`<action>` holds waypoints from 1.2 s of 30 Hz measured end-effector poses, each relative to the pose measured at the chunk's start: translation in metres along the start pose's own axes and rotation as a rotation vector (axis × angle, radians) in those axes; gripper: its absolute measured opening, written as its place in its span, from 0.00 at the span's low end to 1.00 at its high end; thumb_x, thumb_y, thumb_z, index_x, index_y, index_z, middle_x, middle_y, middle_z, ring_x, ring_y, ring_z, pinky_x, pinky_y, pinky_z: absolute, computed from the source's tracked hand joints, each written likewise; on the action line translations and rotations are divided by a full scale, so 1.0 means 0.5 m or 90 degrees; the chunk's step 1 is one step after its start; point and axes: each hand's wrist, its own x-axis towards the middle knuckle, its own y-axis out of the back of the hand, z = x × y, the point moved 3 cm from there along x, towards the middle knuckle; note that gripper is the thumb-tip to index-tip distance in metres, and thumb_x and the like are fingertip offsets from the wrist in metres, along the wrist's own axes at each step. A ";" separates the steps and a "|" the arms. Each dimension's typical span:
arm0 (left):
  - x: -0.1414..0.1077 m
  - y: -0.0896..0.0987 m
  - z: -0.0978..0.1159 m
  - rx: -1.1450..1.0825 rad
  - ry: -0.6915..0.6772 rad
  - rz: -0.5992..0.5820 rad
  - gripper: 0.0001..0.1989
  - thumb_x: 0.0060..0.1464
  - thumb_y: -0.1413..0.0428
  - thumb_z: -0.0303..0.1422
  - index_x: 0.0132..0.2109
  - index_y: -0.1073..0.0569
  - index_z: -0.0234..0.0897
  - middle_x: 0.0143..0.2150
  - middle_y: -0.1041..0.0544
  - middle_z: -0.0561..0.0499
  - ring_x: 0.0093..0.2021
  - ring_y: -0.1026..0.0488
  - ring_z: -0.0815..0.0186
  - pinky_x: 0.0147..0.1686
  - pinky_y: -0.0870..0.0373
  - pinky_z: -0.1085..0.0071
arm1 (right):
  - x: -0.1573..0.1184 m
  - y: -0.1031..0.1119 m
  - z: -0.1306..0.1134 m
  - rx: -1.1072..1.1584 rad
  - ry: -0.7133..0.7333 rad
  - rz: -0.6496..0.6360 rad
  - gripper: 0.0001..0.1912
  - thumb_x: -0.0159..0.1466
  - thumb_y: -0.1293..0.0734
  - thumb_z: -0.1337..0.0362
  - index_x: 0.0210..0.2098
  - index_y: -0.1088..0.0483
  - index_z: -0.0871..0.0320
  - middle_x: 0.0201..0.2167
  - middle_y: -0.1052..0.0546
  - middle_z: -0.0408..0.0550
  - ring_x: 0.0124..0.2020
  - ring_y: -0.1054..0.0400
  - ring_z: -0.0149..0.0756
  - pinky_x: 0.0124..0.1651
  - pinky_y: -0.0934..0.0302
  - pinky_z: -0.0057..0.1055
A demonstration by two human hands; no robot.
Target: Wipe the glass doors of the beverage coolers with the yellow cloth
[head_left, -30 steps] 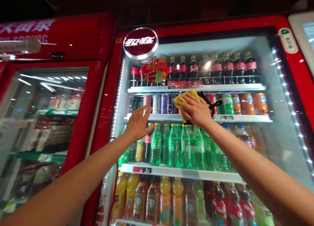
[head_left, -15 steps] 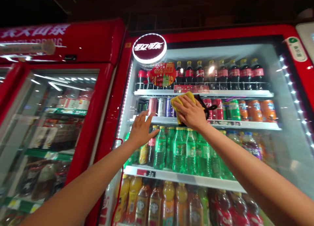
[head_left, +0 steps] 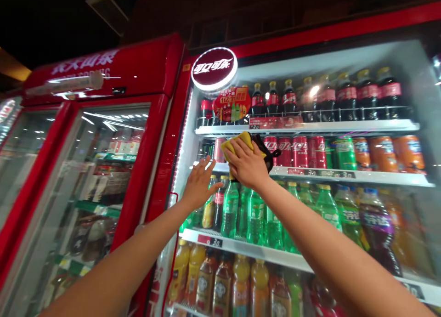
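My right hand [head_left: 248, 164] presses a yellow cloth [head_left: 231, 144] flat against the glass door of a lit drinks cooler [head_left: 303, 252], at the height of the can shelf. A dark part of the cloth with a small loop sticks out to the right of the hand. My left hand [head_left: 200, 181] is spread with its fingers apart, at the door's left side, and holds nothing. Whether its palm touches the glass cannot be made out. Behind the glass stand cola bottles [head_left: 289, 96], red cans [head_left: 299, 151] and green bottles [head_left: 257, 209].
A round lit sign [head_left: 214, 68] and a round red sticker [head_left: 231, 104] are at the cooler's upper left. Another red cooler [head_left: 158, 73] with glass doors stands to the left. A thin red cord [head_left: 172, 262] hangs near the left edge.
My right hand and the cloth have moved left over the cans, closer to my left hand. My left hand keeps nearly the same place and stays spread. The view has shifted slightly.
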 end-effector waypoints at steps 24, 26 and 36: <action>0.024 0.059 -0.155 0.012 -0.048 -0.041 0.42 0.61 0.45 0.50 0.73 0.46 0.33 0.75 0.48 0.32 0.74 0.50 0.44 0.69 0.48 0.44 | 0.045 -0.052 -0.089 -0.075 0.010 0.009 0.26 0.73 0.43 0.56 0.69 0.40 0.47 0.73 0.41 0.47 0.73 0.49 0.46 0.72 0.57 0.55; 0.020 0.064 -0.172 0.014 -0.069 -0.052 0.42 0.61 0.43 0.49 0.73 0.46 0.33 0.76 0.48 0.34 0.75 0.50 0.44 0.70 0.49 0.45 | 0.011 -0.032 -0.063 -0.100 0.043 -0.016 0.26 0.73 0.43 0.56 0.69 0.39 0.47 0.73 0.40 0.46 0.73 0.49 0.44 0.72 0.56 0.51; 0.001 0.043 -0.250 -0.008 -0.142 -0.017 0.42 0.59 0.39 0.48 0.74 0.46 0.43 0.77 0.50 0.42 0.76 0.54 0.48 0.71 0.48 0.45 | 0.199 -0.071 -0.031 -0.163 -0.270 0.126 0.26 0.72 0.44 0.56 0.68 0.36 0.50 0.71 0.37 0.53 0.71 0.45 0.53 0.68 0.52 0.58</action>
